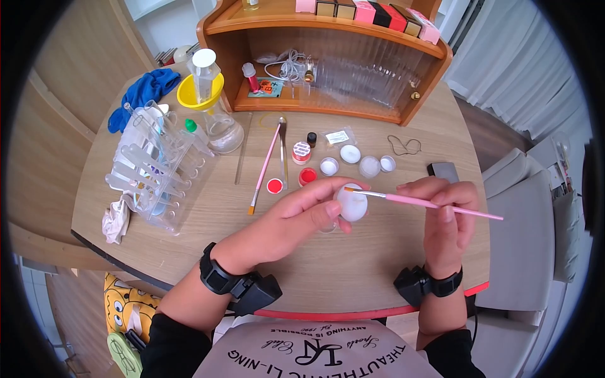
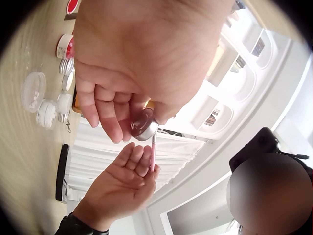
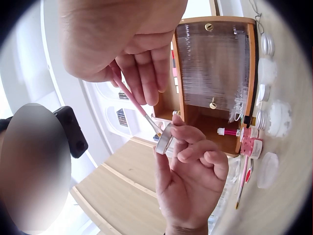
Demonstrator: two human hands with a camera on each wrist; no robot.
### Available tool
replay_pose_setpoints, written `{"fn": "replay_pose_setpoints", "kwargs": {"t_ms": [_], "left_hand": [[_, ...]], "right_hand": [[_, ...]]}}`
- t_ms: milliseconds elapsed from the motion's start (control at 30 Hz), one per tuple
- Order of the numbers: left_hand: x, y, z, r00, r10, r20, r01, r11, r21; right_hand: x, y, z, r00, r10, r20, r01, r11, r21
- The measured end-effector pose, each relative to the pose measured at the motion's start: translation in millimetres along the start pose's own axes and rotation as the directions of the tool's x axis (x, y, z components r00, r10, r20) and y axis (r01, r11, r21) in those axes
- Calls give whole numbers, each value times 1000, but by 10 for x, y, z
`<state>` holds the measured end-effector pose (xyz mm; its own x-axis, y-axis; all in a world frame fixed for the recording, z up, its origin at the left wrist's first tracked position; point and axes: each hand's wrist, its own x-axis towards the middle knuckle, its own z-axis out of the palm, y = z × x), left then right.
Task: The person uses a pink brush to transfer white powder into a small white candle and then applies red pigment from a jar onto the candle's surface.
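My left hand (image 1: 293,217) holds a small round metal tin (image 1: 354,209) by its rim, between thumb and fingers. Its face looks white in the head view, while the left wrist view shows its shiny silver underside. Between thumb and fingers, my right hand (image 1: 450,211) pinches a slim paintbrush with a pink handle (image 1: 413,200). The brush's orange bristles overlap the upper edge of the tin's white face in the head view. From the right wrist side, the bristle tip lies right at the tin's rim (image 3: 165,140). The other right fingers extend loosely beside the handle.
Beyond the hands stand an open pot of red paint (image 1: 307,176), a red disc (image 1: 274,186), a labelled jar (image 1: 301,152) and several small white tins. A second pink brush (image 1: 265,170) lies left of them. Further left are a test tube rack (image 1: 170,195) and a yellow funnel (image 1: 189,94); a wooden cabinet (image 1: 328,107) stands behind.
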<state>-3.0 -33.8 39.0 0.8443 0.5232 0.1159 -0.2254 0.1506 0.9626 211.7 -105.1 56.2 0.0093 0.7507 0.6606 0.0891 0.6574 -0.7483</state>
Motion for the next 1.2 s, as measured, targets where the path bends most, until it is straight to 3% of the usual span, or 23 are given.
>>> {"fn": "replay_pose_setpoints", "kwargs": {"t_ms": [133,233,500,733,800,1200], "left_hand": [[1,-26,-20,1000,15,0,-15,1000,-6],[-13,-28,-20,999,6,-46,-8,999,-43],[0,4,-25,1000,-4,-31,5,999,53],[-1,-8,-35,999,-17,-36,19,998,55],[-5,-20,-14,997,-7,-71,6,1000,-20],[23,-53,-85,997,-3,-82,7,999,48]], "right_hand": [[-9,43,-44,999,-24,48,25,999,-40],[-18,52,-77,999,-39,-33,38,999,-37],[-21,39,-59,999,-29,30,30,998,-50],[-15,23,-16,999,-35,18,36,997,-66],[-19,40,-62,998,-49,27,51,995,-83],[-22,86,-95,997,-72,36,76,992,-98]]}}
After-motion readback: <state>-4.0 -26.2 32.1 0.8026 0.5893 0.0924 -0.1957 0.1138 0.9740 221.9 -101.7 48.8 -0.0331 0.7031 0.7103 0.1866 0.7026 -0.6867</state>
